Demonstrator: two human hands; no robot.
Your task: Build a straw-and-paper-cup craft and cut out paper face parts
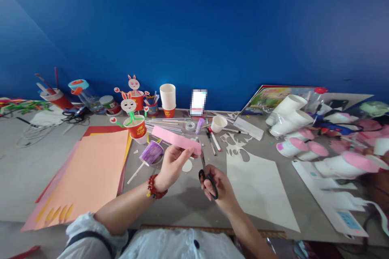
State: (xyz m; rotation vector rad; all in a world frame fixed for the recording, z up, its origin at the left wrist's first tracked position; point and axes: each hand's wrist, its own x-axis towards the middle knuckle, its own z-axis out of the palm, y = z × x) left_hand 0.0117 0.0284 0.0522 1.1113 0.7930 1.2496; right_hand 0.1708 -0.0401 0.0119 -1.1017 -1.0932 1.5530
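My left hand (172, 166) is closed on a long pink paper strip (175, 139), held above the grey table (18, 170). A red bead bracelet sits on that wrist. My right hand (219, 188) grips black-handled scissors (207, 176), whose blades point up at the strip's right end. Just beyond my left hand a purple paper cup (151, 153) lies on its side, and a small white paper disc (187, 166) lies under the strip.
Orange and red paper sheets (91, 172) lie at left, a cut white sheet (258, 186) at right. Rabbit-decorated red cups (135, 126), stacked white cups (167, 97), pens and straws stand at the back. Pink-and-white cup crafts (304, 145) crowd the right side.
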